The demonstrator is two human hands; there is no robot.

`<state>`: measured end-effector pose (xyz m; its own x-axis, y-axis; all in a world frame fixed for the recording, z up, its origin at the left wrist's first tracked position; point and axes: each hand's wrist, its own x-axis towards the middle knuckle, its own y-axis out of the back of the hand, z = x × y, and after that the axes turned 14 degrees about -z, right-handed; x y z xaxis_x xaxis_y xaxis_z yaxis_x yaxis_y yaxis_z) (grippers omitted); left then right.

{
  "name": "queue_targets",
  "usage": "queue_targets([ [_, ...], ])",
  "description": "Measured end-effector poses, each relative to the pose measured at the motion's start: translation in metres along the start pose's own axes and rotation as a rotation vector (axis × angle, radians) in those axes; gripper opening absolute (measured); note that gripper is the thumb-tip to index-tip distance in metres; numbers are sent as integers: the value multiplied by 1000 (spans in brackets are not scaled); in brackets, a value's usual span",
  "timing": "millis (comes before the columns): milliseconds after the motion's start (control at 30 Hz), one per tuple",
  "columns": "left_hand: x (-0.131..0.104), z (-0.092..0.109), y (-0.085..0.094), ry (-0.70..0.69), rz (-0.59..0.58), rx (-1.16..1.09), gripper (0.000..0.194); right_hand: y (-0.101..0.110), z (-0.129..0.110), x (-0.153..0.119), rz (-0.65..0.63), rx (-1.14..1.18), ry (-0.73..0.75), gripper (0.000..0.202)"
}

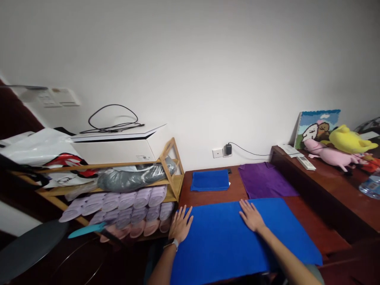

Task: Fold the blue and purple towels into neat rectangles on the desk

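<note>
A large blue cloth [222,241] lies spread flat over the front of the reddish-brown table [212,198]. My left hand [180,225], with a watch on the wrist, rests at the cloth's left edge, its fingers stretched out. Flat on the far part of the same cloth is my right hand [251,215], fingers spread and nothing held. Behind them, a folded blue cloth [210,180] sits near the wall. To its right a purple cloth [265,180] is laid out, its near edge close to the large blue cloth.
On the left stands a wooden rack [170,174] with several lilac and pink slippers [142,198] and a white box [118,148] on top. A raised ledge [332,180] at right bears plush toys [329,154], a remote control [305,163] and a plastic bottle [371,184]. A plugged-in charger [228,149] trails a cable.
</note>
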<state>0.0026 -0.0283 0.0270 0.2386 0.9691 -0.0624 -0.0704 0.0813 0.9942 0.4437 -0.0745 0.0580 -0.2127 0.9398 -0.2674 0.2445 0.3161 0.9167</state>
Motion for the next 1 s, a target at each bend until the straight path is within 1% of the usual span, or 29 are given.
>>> queue_targets([
  [100,1,0,-1,0,8,3,58,11,91,-35,-2,-45,-217,73],
  [167,1,1,0,-2,11,5,58,15,139,-53,0,-69,-374,73],
  [200,1,2,0,-3,11,5,57,16,156,-59,4,-76,-426,74],
  [233,0,3,1,-4,12,5,57,16,169,-63,7,-81,-456,74],
  [300,-1,5,2,-5,9,5,56,15,182,-67,11,-83,-471,76],
  [367,-2,7,5,-1,-1,5,56,16,185,-68,13,-76,-465,76],
  [467,-4,8,12,-4,-28,0,56,20,179,-67,23,-35,-467,75],
  [533,-6,10,19,-20,-30,3,55,23,166,-64,40,-17,-468,74],
  [567,-8,13,22,-28,-16,5,55,23,155,-62,56,-17,-459,74],
  [600,-10,19,25,-37,7,5,55,22,138,-59,81,-24,-430,73],
  [633,-13,28,27,-50,35,2,56,20,117,-55,112,-33,-380,72],
  [667,-16,41,27,-73,62,-4,57,17,91,-51,143,-41,-310,71],
  [733,-22,74,22,-159,86,-23,57,5,28,-43,171,-41,-127,68],
  [800,-27,113,12,-264,76,-45,57,-10,-39,-34,130,-28,39,66],
  [833,-29,131,6,-304,65,-56,57,-17,-69,-31,95,-23,106,66],
  [867,-31,146,0,-329,51,-66,57,-24,-94,-27,61,-17,157,65],
  [900,-33,156,-5,-338,39,-75,57,-30,-112,-25,33,-12,186,64],
  [933,-35,161,-8,-336,28,-80,57,-34,-123,-24,12,-6,198,64],
  [967,-37,159,-11,-327,17,-80,57,-37,-125,-25,2,1,191,64],
  [1000,-41,152,-12,-309,6,-76,56,-38,-119,-27,1,8,168,64],
])
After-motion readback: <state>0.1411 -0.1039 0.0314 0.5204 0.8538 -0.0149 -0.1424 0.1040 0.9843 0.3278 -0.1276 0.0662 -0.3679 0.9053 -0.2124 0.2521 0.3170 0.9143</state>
